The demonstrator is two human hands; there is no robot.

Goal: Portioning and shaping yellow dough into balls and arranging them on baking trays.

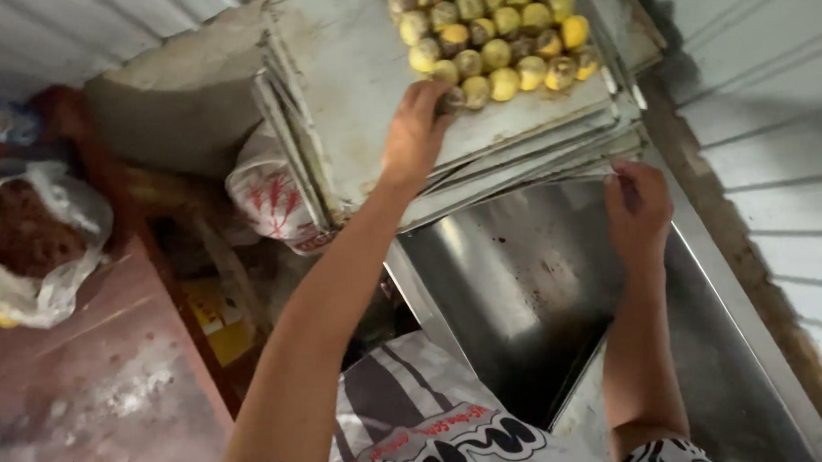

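Dim indoor light, soft glare on steel — slight blur, shadowed corners

Bare metal on the top tray (355, 65) lies open toward nine o'clock of the yellow balls (494, 30), which crowd twelve o'clock; corrugated wall (782, 146) blocks three o'clock.

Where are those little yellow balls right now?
The yellow balls sit in rows at the top centre of the head view, on the top tray of a stack, just beyond the left hand.
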